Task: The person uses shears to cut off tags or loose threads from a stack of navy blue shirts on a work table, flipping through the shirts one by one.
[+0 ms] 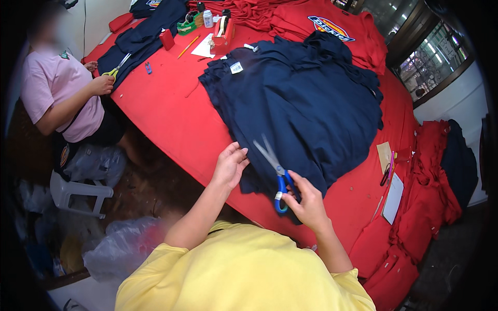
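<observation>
A thick pile of navy blue garments (311,109) lies in front of me, a white tag (236,68) near its far left edge. My right hand (306,202) is closed round the blue handles of a pair of scissors (280,179). Their blades stand apart, over the near part of the pile, pointing up and left. At the pile's near left edge is my left hand (231,165), thumb and fingertips pinched together against the navy cloth. Whatever is between those fingertips is too small to make out.
A red-covered table (155,114) bears the pile. Toward the back stand tape dispensers (223,35), a white bottle (208,18) and a pencil (188,46). Red garments (332,31) are heaped behind, others (425,176) at right. A co-worker (67,98) holds yellow-handled scissors (113,73).
</observation>
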`<action>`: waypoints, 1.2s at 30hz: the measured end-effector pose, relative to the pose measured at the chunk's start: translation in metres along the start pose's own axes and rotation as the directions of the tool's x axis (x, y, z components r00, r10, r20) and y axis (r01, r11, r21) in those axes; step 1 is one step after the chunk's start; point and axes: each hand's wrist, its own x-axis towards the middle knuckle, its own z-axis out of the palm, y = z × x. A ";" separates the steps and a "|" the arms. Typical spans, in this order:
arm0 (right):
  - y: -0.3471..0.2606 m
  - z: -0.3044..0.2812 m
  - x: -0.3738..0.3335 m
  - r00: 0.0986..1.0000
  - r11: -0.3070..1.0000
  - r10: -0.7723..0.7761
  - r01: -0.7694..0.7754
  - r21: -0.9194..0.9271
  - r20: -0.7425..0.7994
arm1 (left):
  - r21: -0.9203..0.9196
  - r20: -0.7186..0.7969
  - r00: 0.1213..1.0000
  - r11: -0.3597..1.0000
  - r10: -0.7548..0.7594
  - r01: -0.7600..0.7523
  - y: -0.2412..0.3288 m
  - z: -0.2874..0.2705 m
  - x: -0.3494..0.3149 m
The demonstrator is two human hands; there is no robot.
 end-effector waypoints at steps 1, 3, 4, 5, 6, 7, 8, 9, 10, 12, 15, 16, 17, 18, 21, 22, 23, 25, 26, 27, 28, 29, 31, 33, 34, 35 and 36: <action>0.003 0.005 0.004 0.998 0.997 0.005 0.000 -0.082 0.057 | -0.038 -0.007 1.000 0.999 0.019 -0.019 0.000 0.001 0.001; 0.004 0.015 0.008 0.998 0.979 0.012 0.002 -0.203 0.068 | -0.082 0.011 0.999 0.996 0.035 -0.034 0.003 0.001 0.004; 0.004 0.018 0.010 0.999 0.976 0.002 0.009 -0.219 0.053 | -0.092 0.016 0.999 0.994 0.052 -0.050 0.005 0.004 0.007; 0.004 0.020 0.012 0.999 0.972 -0.007 0.016 -0.234 0.037 | -0.103 0.021 0.997 0.992 0.069 -0.067 0.007 0.006 0.008; 0.003 0.021 0.013 1.000 0.968 -0.017 0.022 -0.250 0.022 | -0.101 0.036 0.996 0.992 0.082 -0.078 0.010 0.008 0.009; 0.003 0.024 0.015 1.000 0.969 -0.022 0.025 -0.245 0.014 | -0.099 0.049 0.995 0.991 0.090 -0.085 0.014 0.009 0.009; 0.002 0.026 0.017 1.000 0.971 -0.027 0.028 -0.239 0.005 | -0.098 0.061 0.993 0.991 0.099 -0.092 0.017 0.011 0.007; 0.001 0.027 0.019 0.999 0.972 -0.033 0.031 -0.234 -0.003 | -0.090 0.063 0.994 0.992 0.093 -0.088 0.020 0.014 0.005; -0.001 0.029 0.021 0.999 0.974 -0.041 0.037 -0.223 -0.014 | -0.080 0.064 0.994 0.993 0.093 -0.088 0.024 0.018 0.000; -0.005 0.032 0.024 0.998 0.978 -0.057 0.049 -0.201 -0.035 | -0.054 0.081 0.992 0.994 0.099 -0.094 0.032 0.023 -0.005; -0.013 0.036 0.030 0.997 0.984 -0.064 0.055 -0.169 -0.052 | -0.010 0.110 0.987 0.993 0.120 -0.120 0.040 0.022 -0.005; -0.014 0.037 0.031 0.997 0.984 -0.060 0.050 -0.169 -0.055 | 0.000 0.122 0.986 0.993 0.117 -0.118 0.042 0.020 -0.004; -0.016 0.039 0.031 0.997 0.985 -0.055 0.045 -0.168 -0.058 | 0.010 0.134 0.984 0.993 0.114 -0.116 0.044 0.018 -0.003; -0.016 0.040 0.031 0.997 0.985 -0.050 0.040 -0.167 -0.061 | 0.020 0.145 0.983 0.993 0.110 -0.115 0.045 0.017 -0.002; -0.014 0.042 0.030 0.995 0.986 -0.060 0.047 -0.161 -0.076 | 0.029 0.147 0.984 0.994 0.095 -0.101 0.049 0.018 -0.004; -0.016 0.043 0.030 0.997 0.994 -0.015 0.006 -0.113 -0.071 | 0.038 0.154 0.984 0.995 0.089 -0.096 0.050 0.018 -0.004; -0.019 0.044 0.030 0.997 0.997 0.031 -0.035 -0.064 -0.065 | 0.047 0.160 0.984 0.995 0.083 -0.092 0.052 0.019 -0.004; -0.026 0.043 0.030 0.995 0.996 0.085 -0.086 -0.011 -0.056 | 0.057 0.178 0.981 0.995 0.076 -0.087 0.054 0.018 -0.003; -0.029 0.043 0.031 0.994 0.995 0.094 -0.095 -0.007 -0.056 | 0.059 0.189 0.979 0.994 0.075 -0.087 0.055 0.017 -0.002; -0.030 0.043 0.032 0.993 0.995 0.103 -0.103 -0.003 -0.055 | 0.060 0.200 0.977 0.994 0.074 -0.088 0.056 0.016 -0.001; -0.028 0.043 0.032 0.994 0.996 0.089 -0.090 -0.011 -0.066 | 0.078 0.200 0.978 0.993 0.066 -0.083 0.057 0.017 0.000; -0.023 0.043 0.032 0.994 0.997 0.075 -0.077 -0.019 -0.076 | 0.096 0.200 0.978 0.992 0.058 -0.079 0.058 0.018 0.000; -0.018 0.044 0.032 0.994 0.997 0.071 -0.070 0.015 -0.087 | 0.119 0.212 0.976 0.990 0.050 -0.077 0.061 0.020 0.001; -0.016 0.044 0.033 0.992 0.992 0.088 -0.079 0.096 -0.086 | 0.131 0.239 0.970 0.988 0.049 -0.082 0.064 0.023 0.002; -0.016 0.043 0.039 0.991 0.997 -0.067 0.061 -0.055 -0.115 | 0.161 0.248 0.968 0.983 0.043 -0.085 0.066 0.023 0.001; -0.019 0.041 0.044 0.993 0.998 -0.052 0.049 -0.033 -0.104 | 0.191 0.256 0.966 0.977 0.038 -0.089 0.068 0.023 0.000; -0.024 0.039 0.049 0.995 0.999 -0.038 0.037 -0.011 -0.094 | 0.221 0.264 0.964 0.971 0.033 -0.094 0.070 0.024 -0.001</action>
